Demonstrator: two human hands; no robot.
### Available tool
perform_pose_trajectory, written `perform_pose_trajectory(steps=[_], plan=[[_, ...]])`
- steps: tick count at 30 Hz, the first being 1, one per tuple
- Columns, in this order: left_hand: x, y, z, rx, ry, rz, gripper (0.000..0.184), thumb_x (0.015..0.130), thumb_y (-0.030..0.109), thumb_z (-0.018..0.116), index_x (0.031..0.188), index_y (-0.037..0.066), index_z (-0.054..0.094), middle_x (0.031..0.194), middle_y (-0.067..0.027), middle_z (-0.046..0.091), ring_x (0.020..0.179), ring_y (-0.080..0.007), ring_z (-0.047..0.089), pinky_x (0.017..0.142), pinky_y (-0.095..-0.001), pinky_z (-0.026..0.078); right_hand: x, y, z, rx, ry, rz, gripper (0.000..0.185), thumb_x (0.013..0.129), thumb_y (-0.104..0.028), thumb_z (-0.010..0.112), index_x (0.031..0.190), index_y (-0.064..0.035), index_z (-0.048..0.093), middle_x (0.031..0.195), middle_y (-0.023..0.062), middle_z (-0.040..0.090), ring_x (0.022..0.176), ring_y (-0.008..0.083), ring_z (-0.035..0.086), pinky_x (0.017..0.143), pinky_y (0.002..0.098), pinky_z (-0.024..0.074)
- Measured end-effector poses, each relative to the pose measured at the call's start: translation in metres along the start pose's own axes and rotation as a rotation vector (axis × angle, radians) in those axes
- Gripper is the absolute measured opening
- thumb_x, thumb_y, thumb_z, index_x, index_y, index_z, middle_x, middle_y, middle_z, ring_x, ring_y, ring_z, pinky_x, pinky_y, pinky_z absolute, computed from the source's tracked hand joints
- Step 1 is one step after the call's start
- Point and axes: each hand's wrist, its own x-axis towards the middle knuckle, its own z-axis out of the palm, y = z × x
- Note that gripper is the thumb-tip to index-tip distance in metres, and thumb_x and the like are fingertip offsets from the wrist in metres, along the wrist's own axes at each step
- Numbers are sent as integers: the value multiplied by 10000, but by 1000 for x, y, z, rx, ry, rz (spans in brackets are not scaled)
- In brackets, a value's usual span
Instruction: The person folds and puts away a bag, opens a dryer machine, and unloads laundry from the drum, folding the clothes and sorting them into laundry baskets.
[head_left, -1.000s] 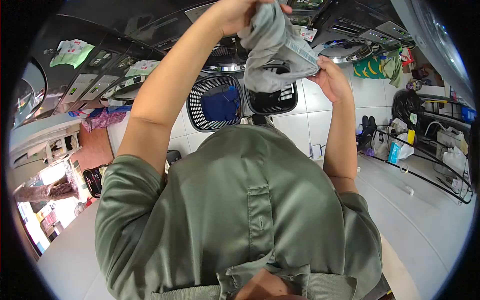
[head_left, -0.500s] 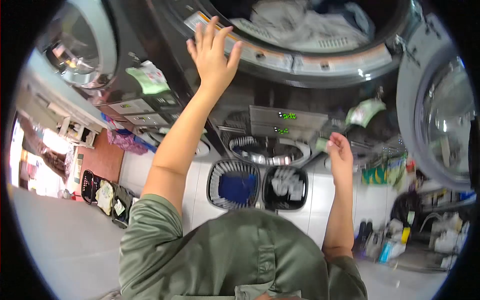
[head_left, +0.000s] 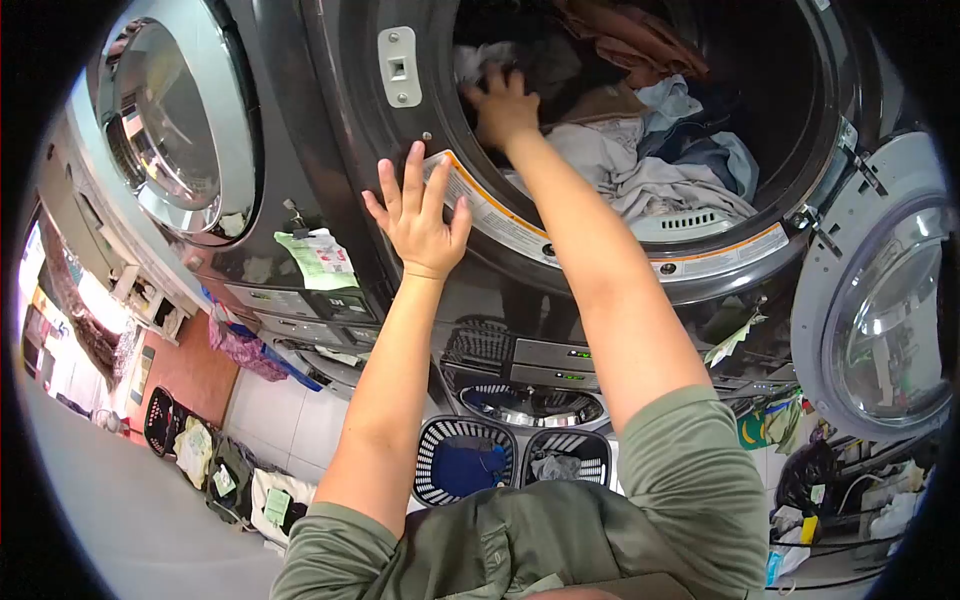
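Right hand (head_left: 505,108) has moved up into the drum (head_left: 772,100), so work now centres on the laundry (head_left: 610,160) heaped inside; it looks spread, though any grip cannot be told. Left hand (head_left: 420,230) is splayed, holding nothing, before the rim (head_left: 700,290). Two baskets (head_left: 424,465) stand side by side below; one door (head_left: 885,310) hangs open; laundry pieces overlap, uncountable.

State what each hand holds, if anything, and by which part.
The left hand is spread, holding nothing. The right hand is at the clothes inside the drum; any grip cannot be told.
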Motion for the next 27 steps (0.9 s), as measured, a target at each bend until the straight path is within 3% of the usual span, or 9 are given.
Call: perform_pose_trajectory(steps=[3, 5, 9, 13, 15, 16, 19, 23, 27], plan=[[-2, 1, -3, -14, -13, -19, 424, 727, 292, 531, 1140, 198, 541, 1331, -22, 375, 1302, -286, 162, 1023, -456, -44, 11, 17, 25, 60, -5, -140, 387, 742, -236, 556, 1127, -258, 537, 1320, 104, 341, 1130, 388, 381, 829, 445, 442], [-2, 2, -3, -27, -19, -36, 428, 723, 293, 529, 1143, 211, 542, 1331, -14, 375, 1308, -272, 154, 1025, -452, -70, 27, 42, 14, 219, 2, -34, 220, 783, -268, 519, 928, -133, 615, 973, 129, 595, 889, 332, 562, 731, 425, 468], [-3, 3, -4, 44, -4, 1, 432, 726, 290, 525, 1144, 180, 530, 1334, -24, 367, 1297, -301, 163, 1017, -476, 23, 1, 103, -60, 587, 399, 157, 251, 828, -269, 504, 870, -57, 632, 898, 169, 612, 798, 307, 596, 709, 379, 471], [-2, 14, -8, 75, -58, -22, 486, 734, 277, 529, 1199, 159, 458, 1355, -23, 321, 1289, -327, 164, 973, -574, 105, -49, 122, -133, 2144, 359, 685, 280, 833, -204, 508, 978, 30, 559, 925, 121, 587, 821, 195, 533, 743, 299, 413], [-3, 25, -7, 98, -72, -100, 516, 747, 273, 544, 1225, 141, 405, 1372, -48, 281, 1285, -339, 162, 962, -591, 121, -83, 186, -144, 2112, 228, 474, 320, 890, -270, 443, 957, 21, 559, 843, 138, 627, 751, 251, 614, 751, 371, 494], [-8, 40, -6, 34, -65, -128, 543, 755, 287, 564, 1233, 115, 371, 1373, -99, 261, 1272, -354, 186, 955, -599, 124, -111, 178, -179, 2121, 195, 705, 319, 888, -274, 446, 926, 15, 576, 840, 136, 628, 740, 246, 616, 748, 360, 498], [-30, 114, -26, -579, -109, -143, 588, 751, 319, 602, 1221, 59, 361, 1315, -206, 307, 1224, -348, 298, 982, -468, 225, -203, 169, -216, 2026, 236, 682, 329, 884, -270, 462, 922, 32, 588, 870, 139, 626, 748, 231, 617, 727, 324, 501], [-57, 190, -32, -2082, -172, -1267, 754, 793, 482, 536, 1320, 38, 231, 1374, -146, 239, 1197, -288, 348, 994, -398, 286, -339, 140, -218, 1535, 335, 852, 332, 887, -240, 461, 1076, 26, 522, 1054, 110, 564, 975, 181, 542, 863, 311, 422], [-67, 191, -28, -2704, -783, -1390, 596, 774, 504, 545, 1116, 17, 502, 1132, -124, 533, 1029, -258, 511, 938, -430, 364, -469, 104, -179, 1967, -303, 1045, 239, 823, -163, 567, 1003, -5, 555, 949, 28, 585, 857, 104, 544, 797, 248, 422]])
